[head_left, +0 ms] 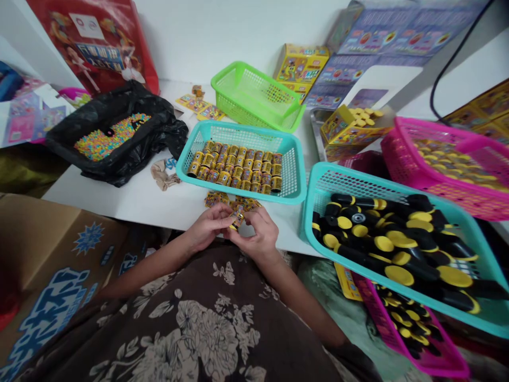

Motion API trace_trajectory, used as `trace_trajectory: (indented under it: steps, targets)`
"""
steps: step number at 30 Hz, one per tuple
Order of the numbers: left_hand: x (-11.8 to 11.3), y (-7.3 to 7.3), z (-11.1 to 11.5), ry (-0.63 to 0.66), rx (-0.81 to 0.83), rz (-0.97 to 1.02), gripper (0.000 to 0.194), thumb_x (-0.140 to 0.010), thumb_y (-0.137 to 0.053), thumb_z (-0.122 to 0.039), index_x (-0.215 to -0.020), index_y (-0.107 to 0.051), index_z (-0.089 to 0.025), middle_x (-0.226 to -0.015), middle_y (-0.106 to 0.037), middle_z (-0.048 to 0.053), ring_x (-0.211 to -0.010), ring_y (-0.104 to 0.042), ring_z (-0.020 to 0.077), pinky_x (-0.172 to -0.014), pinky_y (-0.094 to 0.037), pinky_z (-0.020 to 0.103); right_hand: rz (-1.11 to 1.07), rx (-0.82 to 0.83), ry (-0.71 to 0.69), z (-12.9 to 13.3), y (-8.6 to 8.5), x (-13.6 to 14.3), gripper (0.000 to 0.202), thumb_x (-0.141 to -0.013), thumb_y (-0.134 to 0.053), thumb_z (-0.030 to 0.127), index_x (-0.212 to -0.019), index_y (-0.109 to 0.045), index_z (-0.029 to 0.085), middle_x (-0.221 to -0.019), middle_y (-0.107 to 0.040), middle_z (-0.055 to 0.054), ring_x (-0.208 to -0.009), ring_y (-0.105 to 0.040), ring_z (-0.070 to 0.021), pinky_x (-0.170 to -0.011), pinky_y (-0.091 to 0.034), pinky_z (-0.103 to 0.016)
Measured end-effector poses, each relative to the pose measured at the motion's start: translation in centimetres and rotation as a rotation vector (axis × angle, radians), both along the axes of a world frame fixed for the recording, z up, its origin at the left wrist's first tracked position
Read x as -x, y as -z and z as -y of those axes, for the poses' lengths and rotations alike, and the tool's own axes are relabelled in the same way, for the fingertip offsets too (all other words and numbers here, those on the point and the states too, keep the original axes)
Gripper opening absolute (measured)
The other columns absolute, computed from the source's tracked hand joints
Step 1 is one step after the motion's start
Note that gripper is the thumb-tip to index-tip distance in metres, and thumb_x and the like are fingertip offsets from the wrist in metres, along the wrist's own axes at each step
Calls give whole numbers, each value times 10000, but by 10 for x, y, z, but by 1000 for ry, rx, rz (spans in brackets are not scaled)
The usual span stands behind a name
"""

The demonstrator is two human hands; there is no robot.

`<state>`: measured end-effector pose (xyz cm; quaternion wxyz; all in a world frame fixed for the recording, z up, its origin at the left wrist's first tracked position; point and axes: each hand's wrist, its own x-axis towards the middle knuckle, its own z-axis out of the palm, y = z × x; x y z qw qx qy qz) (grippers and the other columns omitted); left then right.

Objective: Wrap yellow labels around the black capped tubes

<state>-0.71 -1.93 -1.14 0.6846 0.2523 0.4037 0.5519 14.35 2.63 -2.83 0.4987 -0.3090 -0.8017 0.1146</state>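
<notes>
Between my two hands, at the table's front edge, is a small yellow patterned cylinder (237,217). My left hand (210,225) pinches its left side, and my right hand (256,231) holds it from the right with bent fingers. Just beyond my fingertips lie several yellow printed labels (217,198) on the white table (159,204). Behind them stands a turquoise basket (296,170) with rows of yellow-wrapped cylinders (238,165). To the right, another turquoise basket (318,191) contains black tubes with yellow caps (384,243).
A black-bagged tub (59,135) with colourful beads stands left. A green basket (238,109) is behind, with yellow boxes (302,63) beyond it. Pink baskets (405,143) stand right and lower right (449,366). A cardboard box (47,223) is at lower left.
</notes>
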Motion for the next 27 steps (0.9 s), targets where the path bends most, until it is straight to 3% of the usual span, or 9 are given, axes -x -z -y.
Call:
trace_trajectory:
  steps: [3, 8, 11, 14, 19, 25, 27]
  targets:
    - [-1, -1, -3, -24, 38, 38, 282, -696, -798, -269, -883, -633, -137, -788, -670, 25, -667, -633, 136, -624, -493, 250, 5, 37, -7, -1, 6, 1, 299, -750, -736, 313, -990, -588, 213, -778, -597, -18, -706, -586, -186, -628, -524, -320]
    - [-1, -1, -7, -54, 41, 139, 260, -741, -759, -275, -919, -628, -138, -846, -706, 70, -772, -677, 195, -668, -525, 301, -63, 39, 35, 1, 12, 1, 542, -801, -741, 323, -1277, -502, 219, -932, -659, -66, -788, -634, -210, -711, -565, -376]
    - [-1, 1, -7, -67, 34, 173, 225, -741, -760, -265, -889, -639, -147, -823, -702, 50, -722, -664, 176, -640, -525, 291, -10, -43, -9, 1, 10, 0, 437, -854, -688, 255, -1268, -551, 222, -994, -676, -100, -880, -650, -232, -763, -572, -392]
    - [-2, 3, -8, -98, 49, 176, 271, -745, -764, -361, -852, -658, -135, -787, -686, 43, -663, -630, 151, -596, -517, 276, 68, -79, -53, 1, 10, 1, 389, -900, -620, 211, -1286, -576, 221, -993, -689, -106, -890, -654, -232, -768, -571, -390]
    - [-5, 4, -12, -246, 104, 97, 321, -672, -830, -348, -832, -638, -147, -726, -663, 0, -592, -601, 115, -531, -481, 233, 45, 20, -131, -1, 16, 4, 311, -920, -593, 217, -1226, -645, 227, -957, -713, -88, -857, -657, -212, -765, -562, -380]
    - [-7, 3, -6, -119, 78, -3, 378, -685, -814, -416, -794, -571, -148, -627, -644, 3, -504, -608, 126, -510, -462, 228, -100, 196, -180, -3, 14, 2, 180, -921, -587, 211, -1050, -711, 233, -804, -694, -27, -725, -638, -168, -681, -543, -324]
    - [-7, 3, -5, -108, 78, 3, 378, -690, -813, -408, -817, -565, -152, -643, -652, 5, -509, -612, 128, -514, -469, 233, -112, 220, -193, -3, 12, 1, 177, -923, -584, 219, -1054, -702, 235, -835, -703, -29, -754, -652, -174, -704, -547, -333]
